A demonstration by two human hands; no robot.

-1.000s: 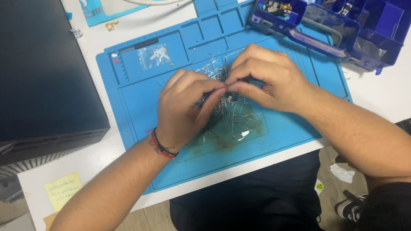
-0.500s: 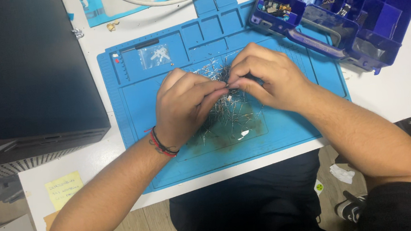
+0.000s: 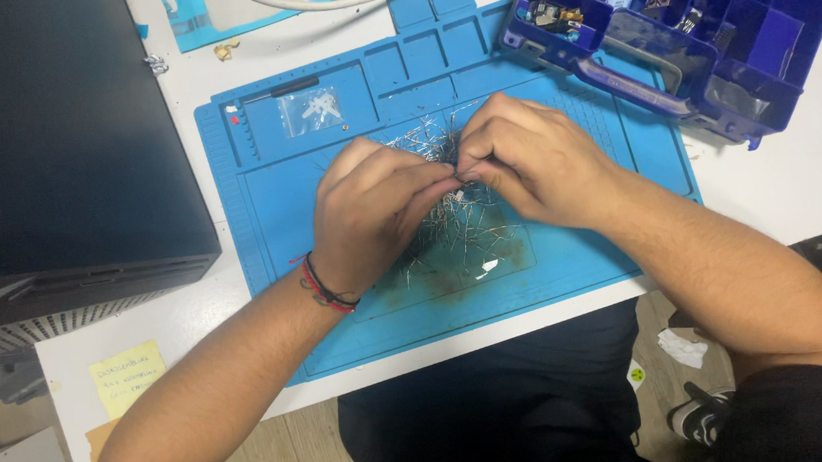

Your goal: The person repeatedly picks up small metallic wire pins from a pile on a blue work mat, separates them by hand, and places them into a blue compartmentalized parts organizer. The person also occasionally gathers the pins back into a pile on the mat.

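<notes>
Left hand [image 3: 369, 210] and right hand [image 3: 525, 160] meet over a blue work mat [image 3: 594, 254], fingers pinched shut on thin metal pins from the loose pile [image 3: 461, 226] at mat centre. Beyond the mat's far-right corner, an open purple organiser box [image 3: 701, 12] holds small parts in its compartments.

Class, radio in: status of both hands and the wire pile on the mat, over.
Left hand and right hand pinched together over wire pile. Pile loose on blue mat. Grip contents hidden. Nothing blocking.
</notes>
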